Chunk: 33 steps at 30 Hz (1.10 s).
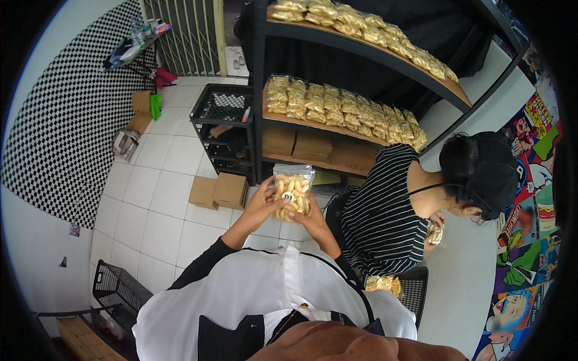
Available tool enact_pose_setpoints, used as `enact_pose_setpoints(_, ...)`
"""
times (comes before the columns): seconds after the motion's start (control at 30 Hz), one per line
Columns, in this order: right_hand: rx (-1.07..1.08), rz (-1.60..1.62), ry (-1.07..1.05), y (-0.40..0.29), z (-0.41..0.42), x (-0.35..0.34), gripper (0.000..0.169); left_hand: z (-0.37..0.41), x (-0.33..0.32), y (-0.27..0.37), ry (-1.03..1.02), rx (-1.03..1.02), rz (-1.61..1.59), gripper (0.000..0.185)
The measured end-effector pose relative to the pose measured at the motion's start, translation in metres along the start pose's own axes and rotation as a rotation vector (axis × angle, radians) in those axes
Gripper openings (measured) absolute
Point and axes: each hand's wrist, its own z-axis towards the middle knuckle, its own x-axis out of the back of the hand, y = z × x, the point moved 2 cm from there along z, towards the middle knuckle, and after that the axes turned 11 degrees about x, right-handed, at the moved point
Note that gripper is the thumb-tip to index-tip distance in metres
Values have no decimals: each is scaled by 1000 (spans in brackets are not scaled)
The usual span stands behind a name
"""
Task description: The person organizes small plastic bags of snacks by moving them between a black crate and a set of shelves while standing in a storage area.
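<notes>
A clear zip-top plastic bag (pixel 296 185) of pale, curved snack pieces is held upright in front of my chest, its sealed top pointing away from me. It bears a round label on its front. My left hand (pixel 267 201) grips its left side, with the thumb over the front by the label. On the lower right side, my right hand (pixel 314 221) has its thumb across the bag's front; most of its fingers are hidden behind the bag. Beyond both hands stands a black-framed shelf rack with rows of similar filled bags (pixel 334 106) on its middle board.
Close on my right, a person in a striped top (pixel 388 212) holds another small bag (pixel 435 234). Cardboard boxes (pixel 230 189) sit on the tiled floor beside a black plastic rack (pixel 221 117). Black crates (pixel 413 289) stand to the right and lower left. More bags (pixel 361 27) fill the top shelf.
</notes>
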Motion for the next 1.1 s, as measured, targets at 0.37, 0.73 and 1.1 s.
enact_pose_setpoints(0.37,-5,249,420,1,7,79,56,95,-25,12,-20,108,-74,43)
enact_pose_setpoints(0.73,27,92,669,15,60,113,49,193,3,36,-120,258,-126,38)
enact_pose_setpoints(1.1,317,-12,836,8,212,126,42,282,64,91,-87,194,-111,39)
